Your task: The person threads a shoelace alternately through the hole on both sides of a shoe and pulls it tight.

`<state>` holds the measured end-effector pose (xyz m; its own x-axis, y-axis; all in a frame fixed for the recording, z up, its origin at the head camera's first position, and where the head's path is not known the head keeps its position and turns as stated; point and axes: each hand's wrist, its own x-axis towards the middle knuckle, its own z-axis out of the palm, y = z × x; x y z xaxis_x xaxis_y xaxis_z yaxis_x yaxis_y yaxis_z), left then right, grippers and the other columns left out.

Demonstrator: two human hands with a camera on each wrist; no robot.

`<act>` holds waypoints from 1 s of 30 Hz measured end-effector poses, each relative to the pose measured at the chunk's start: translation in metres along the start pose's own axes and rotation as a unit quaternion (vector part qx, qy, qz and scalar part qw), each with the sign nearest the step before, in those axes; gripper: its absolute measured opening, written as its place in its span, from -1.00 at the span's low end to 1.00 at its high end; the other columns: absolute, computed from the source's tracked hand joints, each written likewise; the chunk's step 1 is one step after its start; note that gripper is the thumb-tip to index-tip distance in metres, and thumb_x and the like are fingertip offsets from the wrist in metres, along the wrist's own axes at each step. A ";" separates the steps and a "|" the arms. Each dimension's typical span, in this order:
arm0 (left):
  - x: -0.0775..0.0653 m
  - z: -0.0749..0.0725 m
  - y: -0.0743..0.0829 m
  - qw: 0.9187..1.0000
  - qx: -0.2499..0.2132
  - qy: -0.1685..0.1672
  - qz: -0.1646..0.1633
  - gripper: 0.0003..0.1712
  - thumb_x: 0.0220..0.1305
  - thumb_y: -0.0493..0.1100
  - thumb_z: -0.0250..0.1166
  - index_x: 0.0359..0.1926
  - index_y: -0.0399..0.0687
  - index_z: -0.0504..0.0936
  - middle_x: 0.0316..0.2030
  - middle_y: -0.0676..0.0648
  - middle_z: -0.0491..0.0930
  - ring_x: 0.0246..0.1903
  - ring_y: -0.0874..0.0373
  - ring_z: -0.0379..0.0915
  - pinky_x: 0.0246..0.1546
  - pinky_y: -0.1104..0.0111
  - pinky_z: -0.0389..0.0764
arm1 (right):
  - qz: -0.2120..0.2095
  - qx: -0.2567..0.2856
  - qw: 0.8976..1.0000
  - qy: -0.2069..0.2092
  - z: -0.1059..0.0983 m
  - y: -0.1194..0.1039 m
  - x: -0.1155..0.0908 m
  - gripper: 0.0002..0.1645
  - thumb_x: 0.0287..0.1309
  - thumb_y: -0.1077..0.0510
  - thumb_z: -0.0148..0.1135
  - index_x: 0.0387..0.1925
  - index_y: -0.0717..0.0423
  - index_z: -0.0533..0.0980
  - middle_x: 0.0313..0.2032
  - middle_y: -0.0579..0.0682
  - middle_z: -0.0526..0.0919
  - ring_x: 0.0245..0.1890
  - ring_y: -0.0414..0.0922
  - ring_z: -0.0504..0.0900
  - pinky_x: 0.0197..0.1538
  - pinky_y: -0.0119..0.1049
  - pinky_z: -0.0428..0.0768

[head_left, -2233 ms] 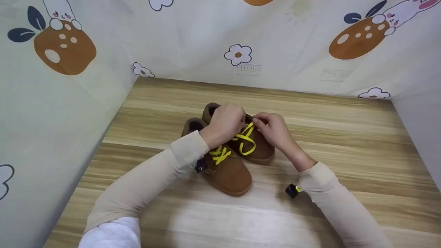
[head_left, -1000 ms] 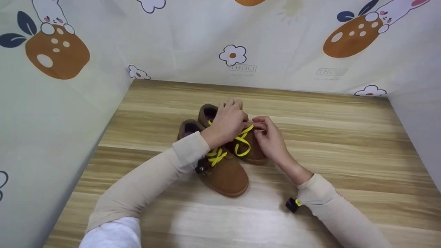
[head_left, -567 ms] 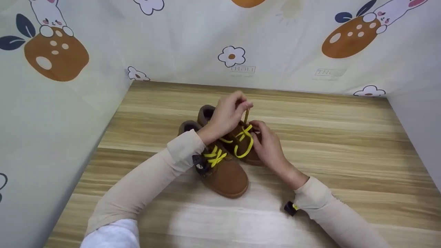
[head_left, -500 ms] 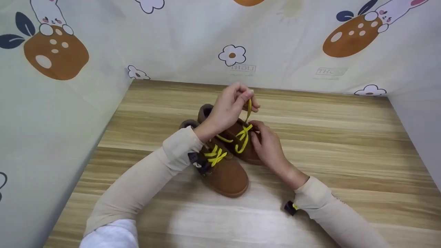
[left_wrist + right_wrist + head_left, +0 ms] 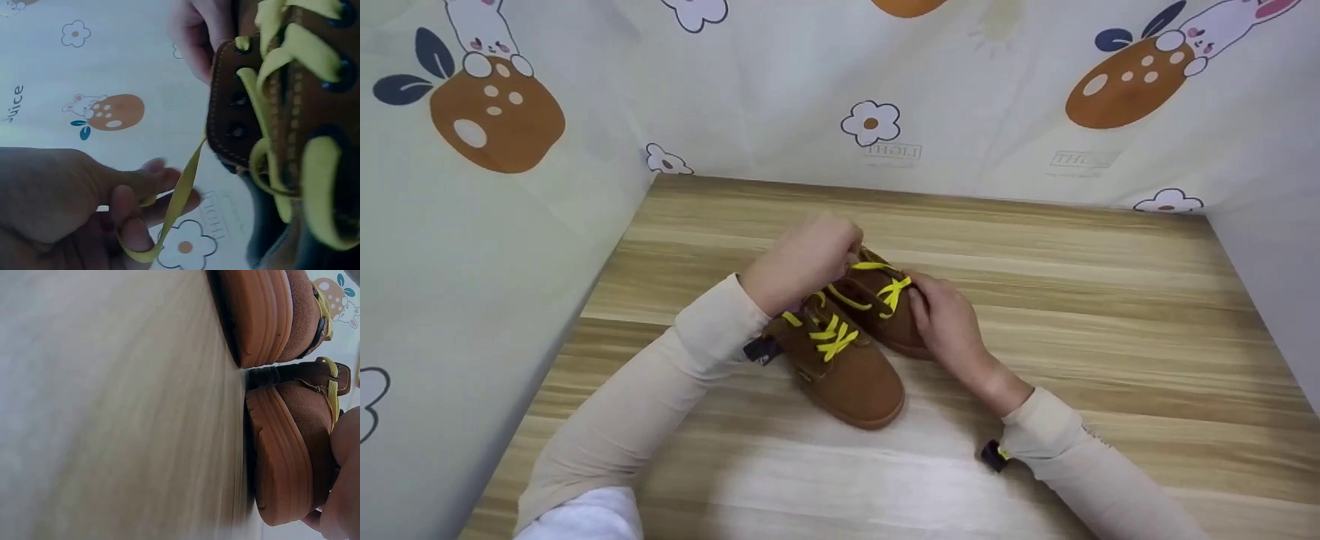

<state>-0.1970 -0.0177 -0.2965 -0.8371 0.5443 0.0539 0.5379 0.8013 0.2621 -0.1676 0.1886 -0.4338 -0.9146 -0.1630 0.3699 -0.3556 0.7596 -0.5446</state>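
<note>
A brown shoe (image 5: pixel 896 337) with yellow laces lies in the middle of the floor, partly covered by both hands. My left hand (image 5: pixel 802 259) is over its heel end and pinches the loose end of its yellow shoelace (image 5: pixel 183 194). In the left wrist view that lace stretches from the edge of the eyelet flap (image 5: pixel 225 112) to the fingers, looping round a fingertip. Lower eyelets on this flap show no lace. My right hand (image 5: pixel 952 322) grips the same shoe's outer side near the tongue. Its fingers are partly hidden behind the flap.
The matching brown shoe (image 5: pixel 855 390), laced in yellow, stands close alongside, nearer the camera. Both sit on a wood-patterned surface (image 5: pixel 1110 322). A printed cloth wall (image 5: pixel 780 112) with fruit, rabbits and flowers encloses the back and sides.
My left hand drew the lace end up above the far shoe, then swung left and down over the heel, taking the lace along. My right hand moved down slightly and settled on the shoe's side.
</note>
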 end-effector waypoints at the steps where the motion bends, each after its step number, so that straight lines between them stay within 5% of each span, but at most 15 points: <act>1: -0.002 0.002 -0.002 1.000 -0.005 -0.018 -0.005 -0.67 0.24 -0.38 0.21 -0.65 -0.06 0.45 -0.62 0.02 0.39 -0.55 0.15 0.30 -0.53 0.34 0.40 | -0.002 -0.009 1.000 -0.001 0.000 0.000 0.000 -0.62 0.41 0.17 0.06 0.19 0.12 0.54 0.03 0.14 0.71 0.02 0.12 0.67 0.14 0.04 0.59; 5: -0.005 0.004 -0.006 0.996 -0.053 -0.076 -0.016 -0.56 0.22 -0.24 0.36 -0.74 -0.05 0.42 -0.73 0.08 0.30 -0.67 0.24 0.25 -0.62 0.44 0.31 | -0.012 -0.050 0.999 0.005 0.000 0.000 -0.001 -0.62 0.43 0.15 0.05 0.19 0.10 0.54 0.02 0.13 0.72 0.00 0.12 0.69 0.07 0.04 0.63; 9: -0.001 0.010 -0.008 0.995 -0.048 -0.090 -0.018 -0.54 0.17 -0.06 0.45 -0.73 -0.02 0.43 -0.72 0.08 0.34 -0.65 0.22 0.29 -0.56 0.41 0.36 | -0.020 -0.074 0.997 0.013 0.001 0.001 -0.002 -0.62 0.43 0.15 0.04 0.19 0.11 0.53 -0.01 0.15 0.73 -0.03 0.13 0.70 0.00 0.05 0.65; 11: 0.000 0.013 -0.009 0.996 -0.043 -0.077 0.001 -0.62 0.21 -0.07 0.41 -0.67 -0.05 0.53 -0.66 0.06 0.43 -0.58 0.18 0.32 -0.48 0.36 0.39 | -0.024 -0.075 0.997 0.013 0.001 0.000 -0.002 -0.62 0.42 0.16 0.04 0.19 0.13 0.53 -0.01 0.17 0.72 -0.02 0.14 0.70 0.01 0.06 0.65; 14: 0.000 0.010 -0.012 0.996 -0.081 -0.011 0.028 -0.77 0.28 -0.10 0.35 -0.49 -0.07 0.73 -0.53 0.01 0.67 -0.51 0.16 0.49 -0.34 0.33 0.53 | -0.027 -0.082 0.996 0.010 0.001 -0.002 -0.003 -0.62 0.43 0.16 0.03 0.19 0.13 0.53 -0.01 0.17 0.72 -0.02 0.14 0.70 -0.01 0.07 0.65; 19: -0.002 -0.007 -0.019 0.977 -0.179 0.111 0.019 -0.81 0.28 -0.08 0.36 -0.31 -0.07 0.81 -0.41 -0.06 0.78 -0.50 0.16 0.59 -0.32 0.35 0.57 | -0.030 -0.110 0.993 -0.004 0.003 -0.004 -0.003 -0.63 0.46 0.12 0.00 0.16 0.14 0.52 -0.05 0.15 0.74 -0.05 0.13 0.71 -0.05 0.06 0.67; 25: 0.000 -0.011 -0.040 0.983 -0.145 0.116 0.009 -0.80 0.31 -0.11 0.33 -0.28 -0.14 0.79 -0.36 -0.11 0.78 -0.38 0.08 0.64 -0.22 0.26 0.61 | -0.024 -0.128 0.991 -0.016 -0.001 -0.006 -0.002 -0.64 0.49 0.08 -0.06 0.11 0.14 0.53 -0.07 0.14 0.74 -0.05 0.12 0.71 -0.07 0.06 0.68; 30: 0.003 0.001 -0.056 0.988 -0.122 0.097 0.017 -0.87 0.28 -0.25 0.32 -0.23 -0.18 0.78 -0.25 -0.14 0.78 -0.21 -0.01 0.70 -0.03 0.16 0.64 | -0.014 -0.122 0.992 -0.027 0.000 -0.007 -0.003 -0.62 0.50 0.07 -0.09 0.14 0.13 0.52 -0.05 0.14 0.73 -0.02 0.12 0.69 -0.04 0.07 0.67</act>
<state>-0.2300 -0.0611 -0.3118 -0.8352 0.4927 0.2444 0.5457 0.6870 0.4799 -0.1620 0.1835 -0.4315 -0.9161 -0.2155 0.3381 -0.3307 0.8829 -0.3333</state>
